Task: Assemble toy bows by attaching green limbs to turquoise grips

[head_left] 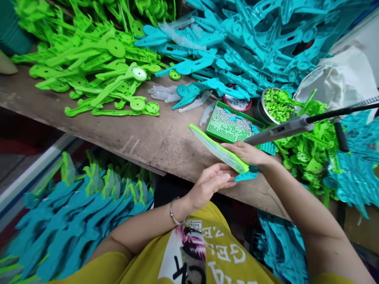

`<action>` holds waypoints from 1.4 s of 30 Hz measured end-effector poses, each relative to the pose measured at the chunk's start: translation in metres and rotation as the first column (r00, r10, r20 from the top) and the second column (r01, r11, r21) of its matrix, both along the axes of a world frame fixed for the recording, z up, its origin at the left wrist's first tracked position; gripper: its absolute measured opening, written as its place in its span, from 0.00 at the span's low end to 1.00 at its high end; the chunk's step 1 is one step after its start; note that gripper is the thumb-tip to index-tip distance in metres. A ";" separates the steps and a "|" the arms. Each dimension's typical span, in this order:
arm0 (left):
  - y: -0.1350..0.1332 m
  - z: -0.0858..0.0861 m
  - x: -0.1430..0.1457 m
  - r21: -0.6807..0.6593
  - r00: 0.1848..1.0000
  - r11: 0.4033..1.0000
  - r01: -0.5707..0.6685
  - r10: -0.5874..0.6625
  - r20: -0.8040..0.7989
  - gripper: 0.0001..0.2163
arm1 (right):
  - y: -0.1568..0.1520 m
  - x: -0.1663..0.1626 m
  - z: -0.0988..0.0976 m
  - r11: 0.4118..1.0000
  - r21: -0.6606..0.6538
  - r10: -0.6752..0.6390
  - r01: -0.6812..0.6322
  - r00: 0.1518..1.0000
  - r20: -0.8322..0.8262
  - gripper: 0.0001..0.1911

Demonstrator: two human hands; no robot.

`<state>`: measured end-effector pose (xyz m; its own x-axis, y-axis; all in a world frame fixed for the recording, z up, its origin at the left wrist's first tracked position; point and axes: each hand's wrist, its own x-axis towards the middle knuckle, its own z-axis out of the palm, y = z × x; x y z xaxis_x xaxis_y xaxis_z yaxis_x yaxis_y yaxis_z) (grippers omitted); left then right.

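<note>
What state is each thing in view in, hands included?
Held piece, slanted, between both hands
Right hand, gripping the held piece
Left hand, fingers beside the held piece; grip unclear
Tray, open, with metal bits
Pot, open, full of green bits
Grey tool, tilted, tip hidden
White bag, crumpled
Green pile, loosely heaped
Blue pile, loosely heaped

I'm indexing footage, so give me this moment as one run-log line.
left hand: at teal end | right hand: holding lime-edged piece | beyond: green tray
</note>
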<state>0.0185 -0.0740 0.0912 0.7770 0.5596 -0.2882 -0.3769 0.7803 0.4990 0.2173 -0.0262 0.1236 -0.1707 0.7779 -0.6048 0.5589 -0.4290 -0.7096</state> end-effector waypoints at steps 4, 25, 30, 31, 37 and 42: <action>0.005 -0.015 0.002 0.045 0.980 0.999 -0.018 0.027 -0.199 0.23 | -0.010 -0.015 -0.023 0.970 0.242 -0.069 0.035 0.988 0.137 0.32; 0.017 -0.052 0.011 0.201 0.893 0.979 -0.019 0.107 -0.437 0.23 | -0.011 -0.027 -0.065 0.941 0.267 -0.018 -0.207 0.759 0.651 0.32; 0.018 -0.051 -0.008 0.161 0.826 0.987 -0.021 0.108 -0.553 0.24 | -0.012 -0.024 -0.075 0.893 0.434 -0.184 -0.119 0.784 0.593 0.30; 0.018 -0.052 -0.011 0.174 0.815 0.984 -0.030 0.125 -0.566 0.24 | -0.012 -0.024 -0.077 0.880 0.463 -0.207 -0.110 0.787 0.581 0.28; 0.009 -0.055 -0.018 0.335 0.781 0.942 0.012 0.200 -0.592 0.22 | -0.020 -0.024 -0.084 0.798 0.601 -0.358 -0.052 0.762 0.540 0.30; 0.012 -0.050 -0.017 0.459 0.799 0.882 0.111 0.195 -0.569 0.32 | -0.055 -0.007 -0.077 0.207 0.978 -0.512 -0.014 0.850 0.120 0.12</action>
<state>0.0019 -0.0619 0.0409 0.5127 0.7688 -0.3822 0.0810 0.3999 0.9130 0.2106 -0.0813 0.0468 0.1622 0.7524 0.6385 0.8545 0.2165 -0.4722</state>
